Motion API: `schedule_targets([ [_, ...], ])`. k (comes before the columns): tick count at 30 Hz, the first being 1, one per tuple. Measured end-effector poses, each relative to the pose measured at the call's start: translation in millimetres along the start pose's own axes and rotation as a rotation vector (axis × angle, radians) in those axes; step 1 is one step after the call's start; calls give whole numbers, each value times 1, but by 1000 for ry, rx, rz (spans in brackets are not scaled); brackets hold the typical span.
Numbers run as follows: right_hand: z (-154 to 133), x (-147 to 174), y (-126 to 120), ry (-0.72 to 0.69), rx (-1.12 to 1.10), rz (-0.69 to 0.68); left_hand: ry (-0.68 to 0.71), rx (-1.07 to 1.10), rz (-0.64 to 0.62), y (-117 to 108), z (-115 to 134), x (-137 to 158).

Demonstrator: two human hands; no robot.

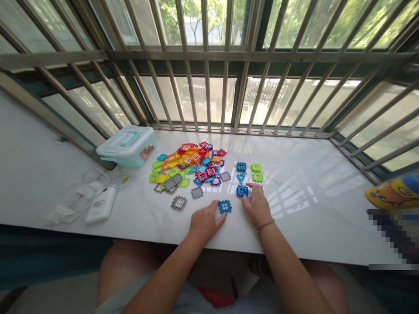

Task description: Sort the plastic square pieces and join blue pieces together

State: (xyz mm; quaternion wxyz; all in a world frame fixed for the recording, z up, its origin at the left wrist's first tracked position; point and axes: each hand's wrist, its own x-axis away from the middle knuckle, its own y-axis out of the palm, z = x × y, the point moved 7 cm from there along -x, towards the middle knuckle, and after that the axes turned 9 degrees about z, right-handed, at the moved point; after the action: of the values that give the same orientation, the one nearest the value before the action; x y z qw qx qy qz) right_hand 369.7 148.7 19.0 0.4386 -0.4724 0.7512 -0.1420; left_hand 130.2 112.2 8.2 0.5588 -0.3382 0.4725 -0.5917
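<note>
My left hand (204, 222) grips a blue square interlocking tile with a window cutout (225, 206) between thumb and fingers, low over or on the white tabletop. Just to the right, my right hand (258, 205) has its thumb and index finger at the edges of another blue window tile (242, 191). Above that tile lie a light-blue triangular tile (241, 177) and a further blue window tile (241, 166), in a column. Two lime-green window tiles (257, 172) sit together to the right of this column.
A heap of mixed-colour tiles (188, 160) spreads left of my hands, with loose grey tiles (197, 192) near it. At left are a lidded teal box (127, 148), a white power bank (101, 205), cables and tissue. A yellow-and-blue object (393, 192) stands far right. Window bars back the table.
</note>
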Motion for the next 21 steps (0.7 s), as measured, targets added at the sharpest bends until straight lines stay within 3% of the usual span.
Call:
schedule_targets([
  [4, 1, 0, 1, -2, 7, -5, -47, -36, 16, -1, -2, 1],
  [12, -1, -1, 0, 19, 3, -11, 37, -23, 11, 0, 2, 2],
  [21, 0, 1, 0, 42, -9, -18, -74, 79, 41, -4, -8, 1],
])
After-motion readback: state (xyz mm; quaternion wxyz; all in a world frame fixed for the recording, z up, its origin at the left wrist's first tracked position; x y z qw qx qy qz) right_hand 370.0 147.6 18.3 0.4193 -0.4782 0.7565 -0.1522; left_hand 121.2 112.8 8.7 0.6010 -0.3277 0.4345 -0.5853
